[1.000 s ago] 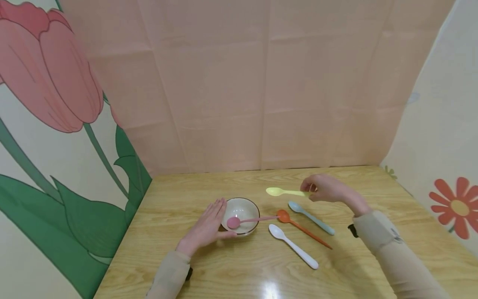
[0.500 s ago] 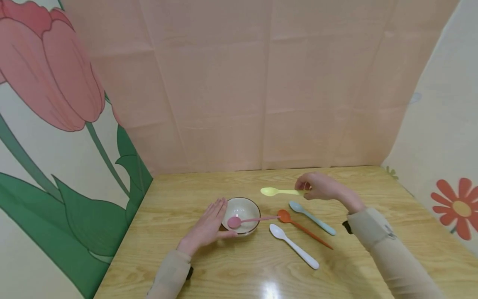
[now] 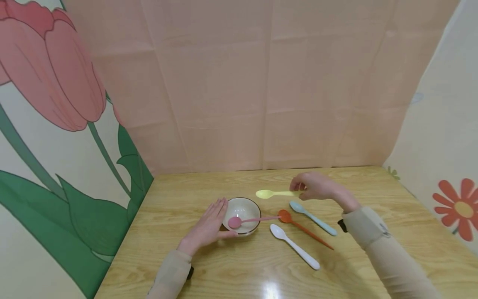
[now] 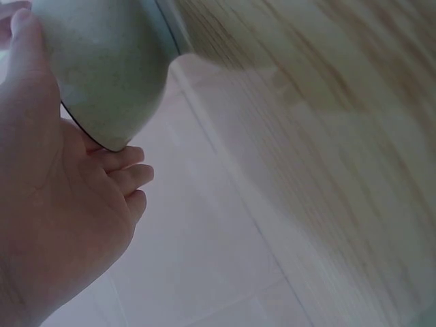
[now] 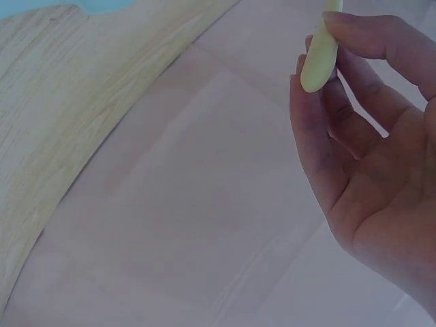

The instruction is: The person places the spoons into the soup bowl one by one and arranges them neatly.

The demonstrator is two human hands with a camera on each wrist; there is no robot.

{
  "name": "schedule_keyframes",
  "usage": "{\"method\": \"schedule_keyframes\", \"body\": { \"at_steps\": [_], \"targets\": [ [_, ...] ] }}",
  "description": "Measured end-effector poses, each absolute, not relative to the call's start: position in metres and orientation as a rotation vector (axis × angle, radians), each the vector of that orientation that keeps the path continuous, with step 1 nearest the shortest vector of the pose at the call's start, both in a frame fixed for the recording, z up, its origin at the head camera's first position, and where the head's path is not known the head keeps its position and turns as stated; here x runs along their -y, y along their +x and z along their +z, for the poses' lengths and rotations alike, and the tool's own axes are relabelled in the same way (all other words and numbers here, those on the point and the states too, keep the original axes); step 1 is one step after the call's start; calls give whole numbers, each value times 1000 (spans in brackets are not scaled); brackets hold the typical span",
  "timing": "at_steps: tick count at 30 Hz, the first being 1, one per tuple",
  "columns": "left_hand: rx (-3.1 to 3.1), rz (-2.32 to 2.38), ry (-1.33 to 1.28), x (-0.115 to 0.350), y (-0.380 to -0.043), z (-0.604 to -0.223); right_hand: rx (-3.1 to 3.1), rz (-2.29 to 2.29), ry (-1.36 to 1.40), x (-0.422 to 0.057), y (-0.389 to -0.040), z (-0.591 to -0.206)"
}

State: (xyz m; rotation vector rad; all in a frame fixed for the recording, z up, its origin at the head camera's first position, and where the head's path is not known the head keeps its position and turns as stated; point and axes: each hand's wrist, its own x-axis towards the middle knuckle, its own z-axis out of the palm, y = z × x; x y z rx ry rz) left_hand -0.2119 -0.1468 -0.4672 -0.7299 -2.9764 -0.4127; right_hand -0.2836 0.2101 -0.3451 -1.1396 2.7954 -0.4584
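Observation:
My left hand [image 3: 205,226] rests against the left side of a white bowl [image 3: 249,204] with a dark rim, fingers straight and thumb spread along the near rim. The left wrist view shows the palm close beside the bowl's outer wall [image 4: 109,61]. A pink spoon [image 3: 235,222] lies in the bowl, its handle reaching out over the right rim. Above the table, my right hand [image 3: 317,186] pinches a yellow spoon [image 3: 264,194] by its handle end, with the spoon's head pointing left toward the bowl. In the right wrist view, thumb and fingertips meet on the handle [image 5: 319,71].
Right of the bowl, an orange spoon [image 3: 310,233], a light blue spoon [image 3: 317,222] and a white spoon [image 3: 298,251] lie slanted on the wooden table [image 3: 231,274]. A pink cloth [image 3: 224,104] hangs behind the table's back edge.
My right hand has moved left with the yellow spoon, bringing its head nearer the bowl and slightly lower. The left hand, bowl and other spoons have stayed put.

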Motion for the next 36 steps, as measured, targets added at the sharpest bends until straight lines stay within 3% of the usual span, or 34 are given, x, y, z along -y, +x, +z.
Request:
{"method": "schedule_keyframes", "body": {
  "at_steps": [36],
  "targets": [
    [2986,-396,-686,140,-222,-471,-2664,-405,-1286,-169,-296,-344]
  ]
}}
